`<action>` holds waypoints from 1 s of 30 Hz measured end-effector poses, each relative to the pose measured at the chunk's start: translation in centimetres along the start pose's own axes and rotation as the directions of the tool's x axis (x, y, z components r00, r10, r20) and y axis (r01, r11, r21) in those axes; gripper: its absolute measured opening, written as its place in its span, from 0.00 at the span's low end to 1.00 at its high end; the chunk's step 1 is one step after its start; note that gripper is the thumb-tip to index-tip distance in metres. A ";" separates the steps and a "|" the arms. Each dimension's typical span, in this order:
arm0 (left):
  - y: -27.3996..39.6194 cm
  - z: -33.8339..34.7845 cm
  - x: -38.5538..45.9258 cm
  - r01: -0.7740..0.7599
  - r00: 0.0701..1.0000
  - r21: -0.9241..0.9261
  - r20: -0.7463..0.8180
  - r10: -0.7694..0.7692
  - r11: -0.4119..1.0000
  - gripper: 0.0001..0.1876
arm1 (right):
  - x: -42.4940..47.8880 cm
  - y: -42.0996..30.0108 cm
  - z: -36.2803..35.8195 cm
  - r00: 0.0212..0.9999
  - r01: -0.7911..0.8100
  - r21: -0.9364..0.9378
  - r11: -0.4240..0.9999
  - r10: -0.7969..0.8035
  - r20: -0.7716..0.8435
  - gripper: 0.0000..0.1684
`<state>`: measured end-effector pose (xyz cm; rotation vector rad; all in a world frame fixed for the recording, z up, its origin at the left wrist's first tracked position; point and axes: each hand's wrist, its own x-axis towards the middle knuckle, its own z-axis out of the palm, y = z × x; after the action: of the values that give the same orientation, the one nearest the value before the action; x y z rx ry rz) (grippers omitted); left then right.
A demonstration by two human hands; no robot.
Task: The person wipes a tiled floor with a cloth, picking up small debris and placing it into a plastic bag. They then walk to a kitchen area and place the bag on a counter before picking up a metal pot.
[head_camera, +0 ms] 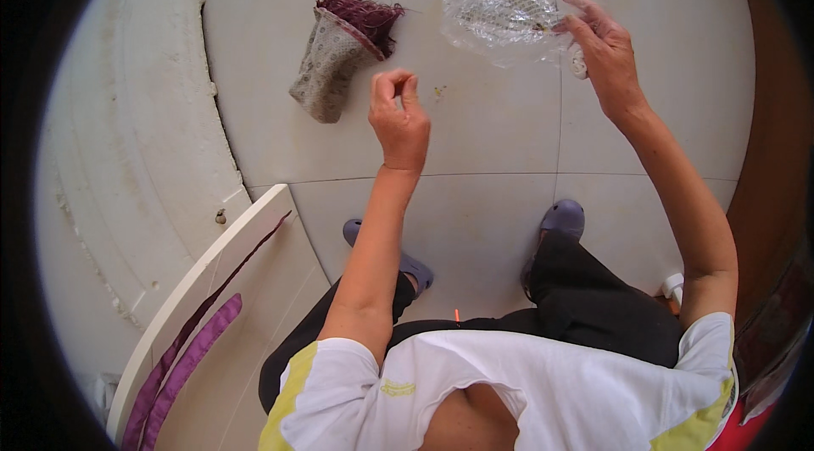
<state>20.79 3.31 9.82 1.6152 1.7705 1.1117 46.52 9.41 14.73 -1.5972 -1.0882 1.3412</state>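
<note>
My left hand (402, 123) is raised over the tiled floor, fingers curled and the thumb tip meeting the index finger. Nothing shows in that pinch. Beyond it to the left lies a piece of fabric (334, 63) with grey patterned backing and shaggy maroon pile. At the top right, the fingers of my right hand (604, 47) grip the edge of a crumpled clear plastic bag (496, 12). The bag bears printing, and small brownish bits show on or through it. A small white roll (577, 62) is tucked against the right palm; its material is unclear.
Yellowish crumbs (439, 92) dot the floor tiles (483, 133). At left, a white panel (197, 279) with purple fabric strips (191, 362) over it stands beside a rough-edged white wall (146, 101). My purple clogs (563, 219) are below; a brown surface (772, 165) borders the right.
</note>
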 end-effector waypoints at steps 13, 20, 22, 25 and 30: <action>9.7 4.3 8.2 -0.478 0.863 0.255 0.312 0.396 0.840 0.04 | 0.1 0.1 1.9 0.991 0.121 0.023 0.992 -0.122 0.050 0.20; 9.6 -1.5 9.7 -0.481 0.876 0.242 0.095 0.473 0.843 0.16 | 0.7 -3.1 2.7 0.993 0.054 0.056 0.997 -0.059 0.104 0.20; 10.0 -2.6 11.3 -0.524 0.824 0.279 -0.071 0.562 0.805 0.24 | 1.2 -4.5 2.9 0.984 0.062 0.018 0.998 -0.064 0.164 0.20; 9.4 -4.0 13.8 -0.492 0.856 0.297 -0.007 0.517 0.819 0.21 | 2.0 -6.9 3.6 0.953 0.126 -0.092 0.988 -0.095 0.287 0.16; 10.4 -8.7 16.2 -0.104 0.961 0.136 0.270 0.065 0.985 0.08 | 2.8 -11.6 5.9 0.931 0.287 -0.126 0.950 -0.245 0.272 0.29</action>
<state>16.81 16.66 25.73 1.8483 1.6537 0.7703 39.40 16.14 23.75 -1.3521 -1.5483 1.3212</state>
